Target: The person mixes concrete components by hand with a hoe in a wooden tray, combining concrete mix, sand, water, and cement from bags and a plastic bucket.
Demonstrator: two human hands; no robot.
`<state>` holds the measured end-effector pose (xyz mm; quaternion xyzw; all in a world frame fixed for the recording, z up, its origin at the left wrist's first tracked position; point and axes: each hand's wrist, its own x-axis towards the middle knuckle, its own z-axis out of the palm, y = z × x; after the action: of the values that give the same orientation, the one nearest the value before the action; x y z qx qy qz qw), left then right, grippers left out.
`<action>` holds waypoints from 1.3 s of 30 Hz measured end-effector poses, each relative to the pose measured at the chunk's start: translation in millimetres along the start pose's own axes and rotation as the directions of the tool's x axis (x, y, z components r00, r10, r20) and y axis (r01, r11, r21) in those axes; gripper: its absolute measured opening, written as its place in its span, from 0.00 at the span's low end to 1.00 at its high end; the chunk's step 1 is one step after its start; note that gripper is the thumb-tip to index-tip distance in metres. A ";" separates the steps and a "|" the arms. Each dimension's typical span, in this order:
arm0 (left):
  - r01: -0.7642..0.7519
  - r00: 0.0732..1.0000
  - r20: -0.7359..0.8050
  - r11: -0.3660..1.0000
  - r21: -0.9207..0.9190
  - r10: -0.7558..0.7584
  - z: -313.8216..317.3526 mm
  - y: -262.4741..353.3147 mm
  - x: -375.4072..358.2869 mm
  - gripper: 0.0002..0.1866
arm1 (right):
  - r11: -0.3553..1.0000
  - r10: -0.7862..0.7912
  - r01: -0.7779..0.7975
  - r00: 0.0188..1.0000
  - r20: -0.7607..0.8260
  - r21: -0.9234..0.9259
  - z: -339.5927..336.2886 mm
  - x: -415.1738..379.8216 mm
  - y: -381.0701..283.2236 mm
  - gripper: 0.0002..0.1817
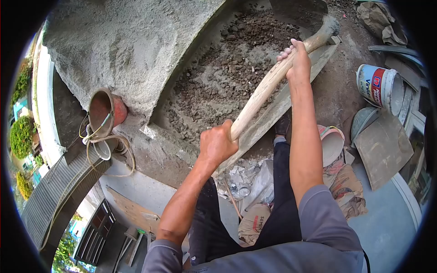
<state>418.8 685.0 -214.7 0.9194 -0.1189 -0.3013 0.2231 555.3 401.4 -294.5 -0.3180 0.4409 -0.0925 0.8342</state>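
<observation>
A long wooden hoe handle (257, 101) slants across the view, and both my hands are closed around it. My left hand (218, 143) grips its lower end, close to my body. Farther up, my right hand (299, 61) wraps the shaft near the head. The dark hoe blade (298, 13) lies at the far end of the mixing trough, partly cut off by the view. Below the handle, the trough (284, 116) holds brown gravel (248, 34) and grey sandy mix (223, 73).
A big grey sand heap (118, 45) borders the trough on the left, with a reddish bucket (119, 111) and hose (132, 157) beside it. To the right are a paint pail (371, 84), a pink-rimmed bucket (332, 145), boards (383, 148) and cement bags (348, 191).
</observation>
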 end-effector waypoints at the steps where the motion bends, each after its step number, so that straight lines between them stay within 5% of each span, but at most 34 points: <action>1: 0.024 1.000 0.003 0.999 0.039 -0.024 -6.3 -4.4 15.7 0.12 | 1.000 0.023 -0.023 1.000 0.005 0.018 4.6 28.7 14.2 0.10; 4: 0.157 0.986 0.045 0.985 0.068 -0.160 -12.0 -34.8 10.5 0.13 | 0.974 0.212 -0.213 0.977 -0.018 -0.076 2.8 71.3 118.3 0.10; 9: 0.315 0.942 0.093 0.944 0.093 -0.324 24.4 -60.6 -95.2 0.12 | 0.902 0.413 -0.415 0.910 -0.043 -0.120 -29.3 -23.5 194.6 0.11; 13: 0.386 0.917 0.123 0.922 -0.037 -0.379 50.1 -36.0 -160.2 0.13 | 0.892 0.369 -0.378 0.926 -0.085 -0.250 -31.9 -98.5 148.2 0.10; 16: 0.272 0.961 0.107 0.943 -0.191 -0.255 66.5 -15.0 -179.6 0.12 | 0.918 0.287 -0.298 0.955 -0.080 -0.263 -29.4 -131.0 86.4 0.10; 21: 0.152 0.988 0.052 0.962 -0.226 -0.144 30.6 15.6 -111.2 0.14 | 0.955 0.090 -0.085 0.996 0.004 -0.284 3.7 -91.4 12.5 0.11; 25: 0.284 0.955 0.159 0.932 -0.227 -0.252 14.2 9.7 -109.9 0.15 | 0.893 0.215 -0.221 0.975 -0.059 -0.393 -10.4 -48.1 83.2 0.11; 28: 0.470 0.864 0.294 0.865 -0.174 -0.410 40.5 -13.4 -167.9 0.17 | 0.800 0.377 -0.417 0.909 -0.178 -0.431 -58.9 -87.0 178.1 0.12; 31: 0.480 0.857 0.311 0.857 -0.186 -0.412 58.1 -24.3 -229.3 0.18 | 0.762 0.449 -0.499 0.866 -0.219 -0.413 -81.4 -130.6 206.6 0.13; 36: 0.491 0.850 0.352 0.831 -0.260 -0.392 63.1 -6.0 -269.7 0.19 | 0.749 0.382 -0.442 0.897 -0.224 -0.494 -60.6 -192.8 150.8 0.10; 39: 0.350 0.922 0.287 0.876 -0.331 -0.261 61.3 9.3 -244.1 0.17 | 0.841 0.227 -0.257 0.966 -0.120 -0.476 -35.4 -193.7 77.7 0.10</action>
<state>187.9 742.2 -132.0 0.8248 0.0632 -0.4558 0.3287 402.3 530.4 -225.4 -0.4567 0.5110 0.1181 0.7185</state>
